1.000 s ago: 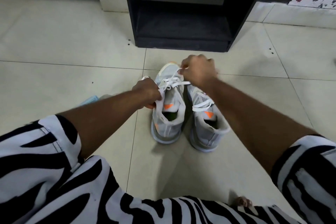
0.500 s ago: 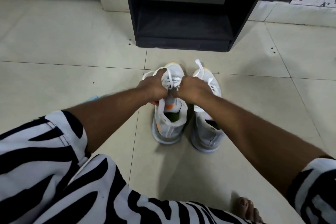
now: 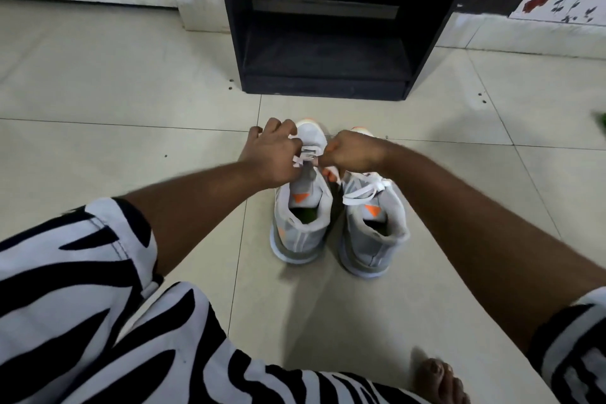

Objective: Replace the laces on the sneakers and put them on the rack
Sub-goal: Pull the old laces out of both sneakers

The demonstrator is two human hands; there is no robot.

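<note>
Since half a second ago my hands have drawn slightly apart over the left sneaker (image 3: 300,207), and the lace (image 3: 306,157) now runs flat between them. My left hand (image 3: 272,157) has its grip pinched on one end of that white woven lace; my right hand (image 3: 352,156) is curled tight on the other. Both sneakers are grey mesh with orange tongue tabs and white soles, standing side by side on the floor (image 3: 114,115), heels toward me. The right sneaker (image 3: 373,229) has a loose white lace across its tongue. Inside each collar the lining looks green. Beyond the toes stands the black rack (image 3: 328,43), boxy, with an open lower shelf. The tiles are pale and glossy. My zebra-striped sleeves frame the view.
</note>
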